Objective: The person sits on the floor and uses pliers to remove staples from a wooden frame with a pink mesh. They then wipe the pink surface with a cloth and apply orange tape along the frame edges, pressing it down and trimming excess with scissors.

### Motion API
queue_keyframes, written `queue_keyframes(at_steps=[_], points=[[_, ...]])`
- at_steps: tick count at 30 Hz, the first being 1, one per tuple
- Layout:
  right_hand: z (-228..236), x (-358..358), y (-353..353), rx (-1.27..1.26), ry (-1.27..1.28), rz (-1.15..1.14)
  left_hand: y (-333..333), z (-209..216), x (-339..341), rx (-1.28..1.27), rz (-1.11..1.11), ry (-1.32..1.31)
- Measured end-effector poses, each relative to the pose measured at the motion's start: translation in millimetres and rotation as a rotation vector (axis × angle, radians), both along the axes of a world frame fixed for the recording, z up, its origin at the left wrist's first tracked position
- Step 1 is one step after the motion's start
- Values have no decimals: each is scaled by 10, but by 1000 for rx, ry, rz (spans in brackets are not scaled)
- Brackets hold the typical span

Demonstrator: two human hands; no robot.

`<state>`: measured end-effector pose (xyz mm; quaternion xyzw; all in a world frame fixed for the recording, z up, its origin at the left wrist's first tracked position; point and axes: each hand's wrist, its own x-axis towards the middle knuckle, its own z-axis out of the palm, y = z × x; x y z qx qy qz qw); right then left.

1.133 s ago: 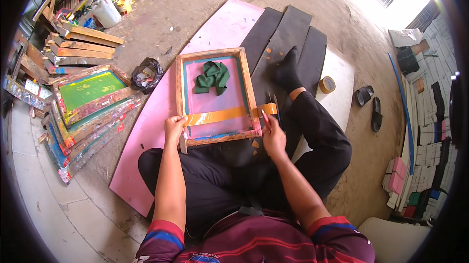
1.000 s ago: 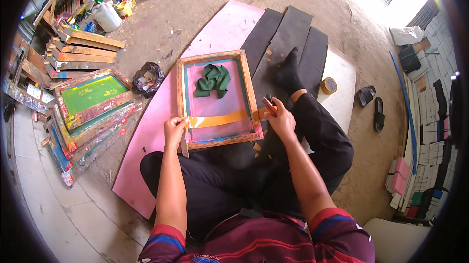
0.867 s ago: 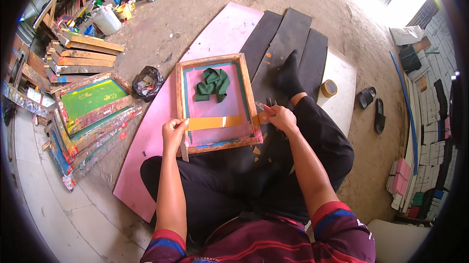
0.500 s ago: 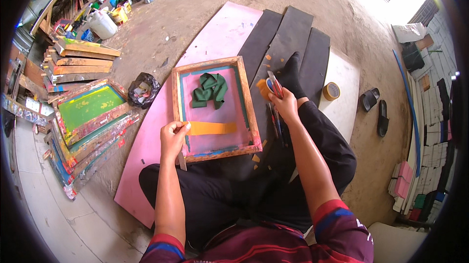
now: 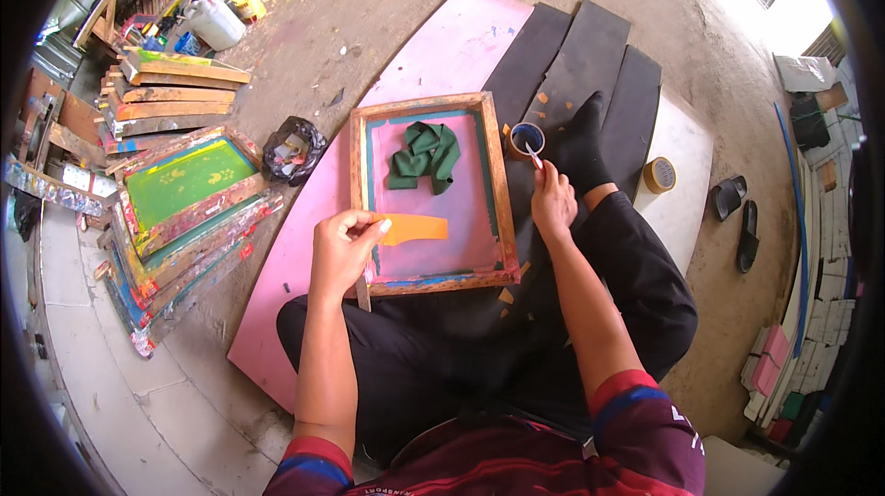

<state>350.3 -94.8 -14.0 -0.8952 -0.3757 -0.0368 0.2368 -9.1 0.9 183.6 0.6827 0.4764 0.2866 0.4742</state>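
Observation:
My left hand point(image 5: 347, 245) pinches one end of an orange strip of tape point(image 5: 417, 230) over the lower part of a wooden screen-printing frame point(image 5: 502, 192). On the frame's pale pink mesh lies a loosely folded dark green ribbon point(image 5: 425, 159). To the right of the frame, my right hand point(image 5: 554, 201) is closed on a slim tool point(image 5: 535, 156) with red and white parts; its kind is unclear. The tool's far end reaches into a round, tan-rimmed cup or ring point(image 5: 513, 139), dark blue inside.
Orange scraps point(image 5: 506, 296) lie on the black boards. A brown tape roll point(image 5: 659, 175) rests on the white board at right, near black sandals point(image 5: 748, 238). Stacked paint-stained frames point(image 5: 189, 184) and a black bag point(image 5: 295, 147) stand at left. Paint containers point(image 5: 215, 21) are farther back.
My left hand has lifted the orange strip slightly up from the mesh. The crumpled orange piece by my right hand is gone from there, and the round blue-filled thing now shows.

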Motion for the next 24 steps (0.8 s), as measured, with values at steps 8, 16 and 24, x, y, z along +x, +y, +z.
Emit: queue_keyframes(at_steps=[8, 16, 24], points=[[606, -570, -332, 196, 303, 603, -129, 361, 204, 36, -218, 50], [1517, -1237, 62, 229, 1158, 1209, -269, 763, 127, 76, -415, 94], [1220, -1104, -223, -6, 1105, 1134, -232, 887, -220, 195, -352, 19]])
